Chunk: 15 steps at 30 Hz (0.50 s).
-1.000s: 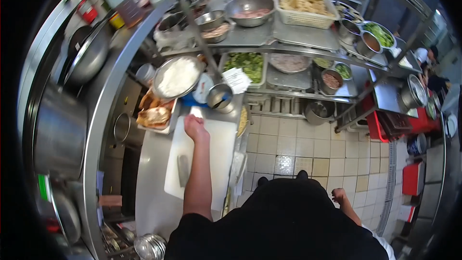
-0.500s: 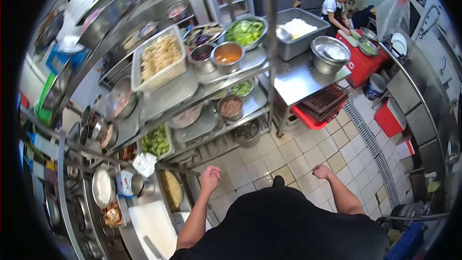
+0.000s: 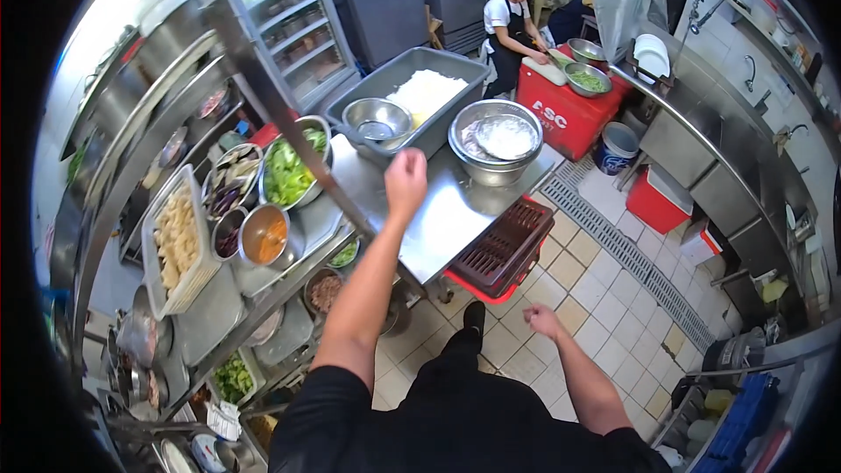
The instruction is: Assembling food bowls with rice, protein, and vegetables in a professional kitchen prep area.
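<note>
Currently out over the steel table [image 3: 447, 223] with the left hand [image 3: 406, 184], just beside the near corner of the grey tub [image 3: 382, 83] set along the far edge. Fingers curled in toward the palm, with nothing visible in the grip; cannot tell whether touching the tub or only above the tabletop. Off to the right, well apart from the table, the right hand [image 3: 543, 319], loosely closed and apparently without a load. At the tub's left end, a steel bowl [image 3: 377, 121], next to white food [image 3: 431, 92]. Near the table's right corner, a stack of bowls [image 3: 495, 144].

Most likely mishap: a tipping of the steel bowl onto the white food, from a knuckle against its rim. Possibly also a shove of the stack toward the right edge, from a careless sideways sweep. Near the left forearm [image 3: 359, 289], a metal post [image 3: 320, 171] and an orange-filled bowl [image 3: 265, 235] at the tray's [image 3: 254, 283] edge: liable to spill from a wide elbow. Below, a stumble over the red crate [image 3: 491, 300], jutting out close to the forward shoe [image 3: 474, 317].
</note>
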{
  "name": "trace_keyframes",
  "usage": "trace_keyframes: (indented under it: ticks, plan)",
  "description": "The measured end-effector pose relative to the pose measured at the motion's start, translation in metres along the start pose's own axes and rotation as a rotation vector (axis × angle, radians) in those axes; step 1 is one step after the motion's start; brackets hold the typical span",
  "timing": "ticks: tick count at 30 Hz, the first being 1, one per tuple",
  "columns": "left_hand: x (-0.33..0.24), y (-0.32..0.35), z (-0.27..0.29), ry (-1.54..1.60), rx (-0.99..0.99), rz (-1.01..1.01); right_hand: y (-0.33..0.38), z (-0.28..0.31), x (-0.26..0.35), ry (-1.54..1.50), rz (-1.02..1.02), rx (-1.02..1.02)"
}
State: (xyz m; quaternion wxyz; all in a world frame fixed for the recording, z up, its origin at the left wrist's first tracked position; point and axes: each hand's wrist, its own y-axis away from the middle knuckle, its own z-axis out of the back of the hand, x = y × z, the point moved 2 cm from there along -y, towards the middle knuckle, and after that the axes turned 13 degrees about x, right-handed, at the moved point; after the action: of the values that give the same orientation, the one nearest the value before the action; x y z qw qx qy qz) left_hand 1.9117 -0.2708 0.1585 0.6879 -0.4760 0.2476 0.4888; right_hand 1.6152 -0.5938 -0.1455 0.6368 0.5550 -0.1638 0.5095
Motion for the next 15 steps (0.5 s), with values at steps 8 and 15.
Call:
trace_keyframes:
  ticks: [8,15]
  plan:
    - [0.143,-0.263,-0.086,-0.293,0.22,0.286,0.194,-0.008,-0.22,0.337,-0.798,0.089]
    - [0.212,-0.308,-0.156,-0.954,0.782,0.212,0.318,-0.022,-0.217,-1.74,-0.719,-0.173]
